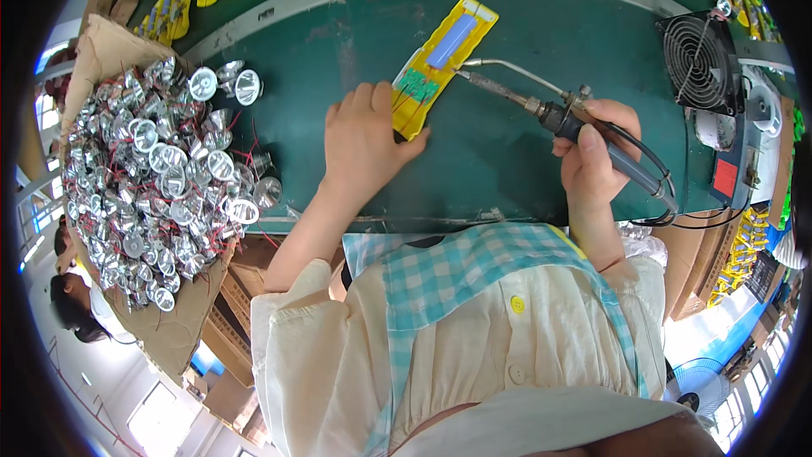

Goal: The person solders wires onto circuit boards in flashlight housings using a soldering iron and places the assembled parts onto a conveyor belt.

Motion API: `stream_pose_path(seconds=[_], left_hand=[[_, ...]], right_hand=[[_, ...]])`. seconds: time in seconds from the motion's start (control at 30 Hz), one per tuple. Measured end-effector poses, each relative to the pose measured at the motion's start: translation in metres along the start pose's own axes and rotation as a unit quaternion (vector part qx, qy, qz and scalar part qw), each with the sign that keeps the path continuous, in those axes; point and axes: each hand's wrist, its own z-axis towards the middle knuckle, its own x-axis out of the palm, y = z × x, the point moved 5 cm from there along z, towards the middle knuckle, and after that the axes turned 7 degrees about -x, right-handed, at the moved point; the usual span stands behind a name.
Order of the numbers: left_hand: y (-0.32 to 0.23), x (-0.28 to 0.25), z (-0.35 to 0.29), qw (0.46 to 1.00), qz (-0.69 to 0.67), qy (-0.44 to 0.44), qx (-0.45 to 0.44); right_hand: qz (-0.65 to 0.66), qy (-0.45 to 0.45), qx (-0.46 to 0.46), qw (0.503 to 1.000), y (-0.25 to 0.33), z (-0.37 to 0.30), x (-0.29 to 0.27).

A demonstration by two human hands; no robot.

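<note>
Got yellow casing (441, 74) clamped in left hand (362, 134), right of cardboard box (179, 345), slanting lengthwise away from it; got soldering iron (558, 121) gripped in right hand (594, 159), farther out, pointing boxward at casing.

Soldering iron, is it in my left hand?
No, the soldering iron is in your right hand, while your left hand grips the lower end of the yellow casing.

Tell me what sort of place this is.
Most likely an electronics assembly workshop: the right hand holds a soldering iron by an open yellow casing with green circuitry, and a cardboard box is heaped with shiny reflectors.
</note>
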Motion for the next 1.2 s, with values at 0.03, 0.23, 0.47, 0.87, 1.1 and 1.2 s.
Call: stream_pose_path(seconds=[0.03,0.23,0.47,0.87,1.1,1.2], left_hand=[[-0.002,0.002,0.011,1.000,-0.002,-0.006,0.013],[-0.010,-0.024,0.133,0.983,-0.051,-0.174,-0.011],[-0.074,-0.003,0.262,0.982,-0.096,-0.162,0.017],[0.193,-0.059,0.250,0.918,0.210,-0.167,-0.291],[0.051,-0.052,0.119,0.963,-0.035,-0.261,0.048],[-0.004,-0.019,0.033,0.977,-0.113,-0.164,0.072]], right_hand=[[-0.001,-0.006,-0.004,1.000,0.002,0.001,-0.004],[0.020,-0.037,-0.034,0.999,0.014,0.006,-0.016],[0.012,-0.089,-0.051,0.995,0.012,0.013,-0.026],[0.009,-0.065,-0.027,0.998,0.006,0.013,-0.024],[0.009,-0.086,-0.075,0.993,0.012,0.013,-0.033],[0.011,-0.070,-0.080,0.994,0.012,0.014,-0.028]])
